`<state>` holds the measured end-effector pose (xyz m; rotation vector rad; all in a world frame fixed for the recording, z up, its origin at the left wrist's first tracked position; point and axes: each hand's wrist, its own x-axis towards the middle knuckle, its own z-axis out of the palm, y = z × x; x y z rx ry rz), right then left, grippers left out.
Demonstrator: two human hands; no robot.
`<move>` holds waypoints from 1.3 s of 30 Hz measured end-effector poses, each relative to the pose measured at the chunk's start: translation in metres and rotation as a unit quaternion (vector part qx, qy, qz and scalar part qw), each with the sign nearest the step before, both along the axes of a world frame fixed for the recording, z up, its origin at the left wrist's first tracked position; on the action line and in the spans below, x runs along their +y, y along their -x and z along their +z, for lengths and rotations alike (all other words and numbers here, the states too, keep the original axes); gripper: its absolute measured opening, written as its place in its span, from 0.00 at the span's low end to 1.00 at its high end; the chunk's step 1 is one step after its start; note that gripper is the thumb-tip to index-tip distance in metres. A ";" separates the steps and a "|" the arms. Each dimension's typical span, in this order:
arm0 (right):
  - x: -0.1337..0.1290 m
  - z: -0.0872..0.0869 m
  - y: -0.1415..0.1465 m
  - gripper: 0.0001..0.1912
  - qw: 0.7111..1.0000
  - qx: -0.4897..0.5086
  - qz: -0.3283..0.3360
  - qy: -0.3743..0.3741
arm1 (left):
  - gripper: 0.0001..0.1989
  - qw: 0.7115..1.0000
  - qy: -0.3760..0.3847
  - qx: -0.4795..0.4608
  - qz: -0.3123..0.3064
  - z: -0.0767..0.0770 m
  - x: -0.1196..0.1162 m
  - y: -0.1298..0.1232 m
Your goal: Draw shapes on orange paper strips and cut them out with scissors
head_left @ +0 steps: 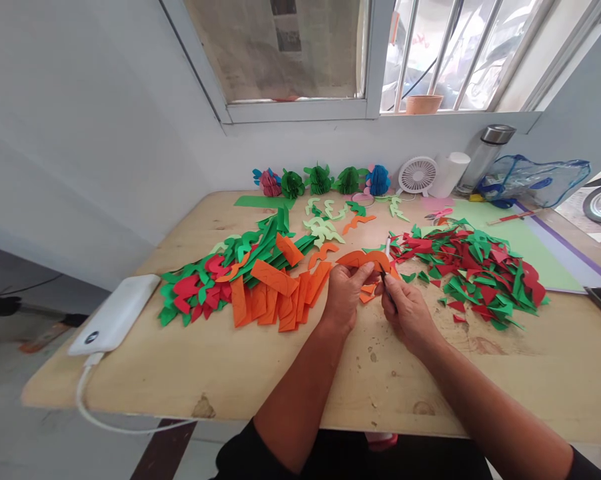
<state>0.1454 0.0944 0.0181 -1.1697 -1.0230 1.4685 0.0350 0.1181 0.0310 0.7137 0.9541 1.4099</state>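
Observation:
My left hand (pixel 348 293) pinches a piece of orange paper (pixel 358 259) with a wavy, curved outline, above the middle of the table. Close beside it, my right hand (pixel 408 310) is closed around dark-handled scissors (pixel 390 293), their blades at the paper's right part. Small orange scraps (pixel 367 293) lie beneath the hands. To the left of my left hand lie orange paper rectangles (pixel 268 303) with drawn lines, and a stack of green strips (pixel 268 250). Cut red and green shapes (pixel 195 287) are heaped farther left.
A pile of red and green scraps (pixel 485 267) spreads at the right. Paper decorations (pixel 318 179), a small white fan (pixel 418 175) and a glass bottle (pixel 483 160) stand along the wall. A white power bank (pixel 115 317) with a cable lies near the left edge.

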 end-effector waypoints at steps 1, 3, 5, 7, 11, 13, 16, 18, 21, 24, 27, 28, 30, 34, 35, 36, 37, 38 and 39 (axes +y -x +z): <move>0.000 0.000 0.000 0.27 1.000 0.000 0.000 0.000 | 0.10 1.000 0.000 0.000 0.001 0.000 0.000 0.000; 0.000 0.000 0.000 0.27 1.000 0.000 0.000 -0.001 | 0.10 1.000 0.004 0.000 0.003 0.000 0.000 0.000; 0.000 -0.001 -0.001 0.27 1.000 0.001 0.001 0.001 | 0.10 1.000 0.009 0.002 0.005 0.001 0.000 0.000; 0.000 -0.002 -0.001 0.27 1.000 0.002 0.002 0.005 | 0.10 1.000 0.015 0.008 0.007 0.001 0.000 0.000; 0.000 -0.003 -0.001 0.26 1.000 0.007 0.001 0.006 | 0.10 0.999 0.022 0.024 0.002 0.002 -0.001 0.001; 0.000 -0.003 -0.001 0.27 1.000 0.006 0.002 0.003 | 0.10 0.999 0.026 0.033 -0.001 0.003 -0.001 0.002; 0.000 -0.003 -0.001 0.27 1.000 0.003 0.003 0.003 | 0.10 0.999 0.027 0.045 -0.005 0.006 -0.002 0.003; 0.000 -0.003 -0.001 0.28 1.000 0.001 0.000 0.000 | 0.10 0.998 0.022 0.052 -0.009 0.008 -0.003 0.003; 0.000 -0.002 -0.001 0.28 1.000 -0.005 -0.001 -0.002 | 0.10 0.998 0.022 0.060 -0.019 0.010 -0.004 0.005; 0.000 -0.002 -0.001 0.28 1.000 -0.008 0.000 0.000 | 0.11 0.998 0.024 0.060 -0.023 0.010 -0.004 0.005; 0.000 -0.002 -0.001 0.28 1.000 -0.010 -0.002 0.000 | 0.11 0.998 0.023 0.058 -0.023 0.009 -0.003 0.005; 0.000 -0.002 -0.001 0.28 1.000 -0.012 -0.003 -0.001 | 0.11 0.998 0.023 0.058 -0.023 0.008 -0.003 0.005; 0.000 -0.002 -0.001 0.28 1.000 -0.018 -0.005 -0.001 | 0.11 0.998 0.022 0.057 -0.021 0.008 -0.003 0.005; 0.000 -0.001 -0.001 0.28 1.000 -0.016 -0.004 0.002 | 0.10 0.998 0.025 0.057 -0.023 0.009 -0.003 0.004; 0.000 -0.001 0.000 0.28 1.000 -0.015 -0.003 0.003 | 0.10 0.998 0.026 0.059 -0.024 0.009 -0.003 0.005; 0.000 -0.001 0.000 0.28 1.000 -0.016 -0.002 0.003 | 0.10 0.997 0.027 0.061 -0.026 0.009 -0.003 0.005; 0.000 -0.001 0.000 0.28 1.000 -0.016 -0.002 0.002 | 0.10 0.997 0.027 0.063 -0.028 0.009 -0.003 0.005; 0.000 -0.001 0.000 0.28 1.000 -0.017 -0.002 0.000 | 0.10 0.997 0.026 0.065 -0.030 0.009 -0.004 0.005; 0.000 -0.002 -0.001 0.28 1.000 -0.016 -0.002 -0.002 | 0.10 0.997 0.026 0.067 -0.031 0.010 -0.004 0.005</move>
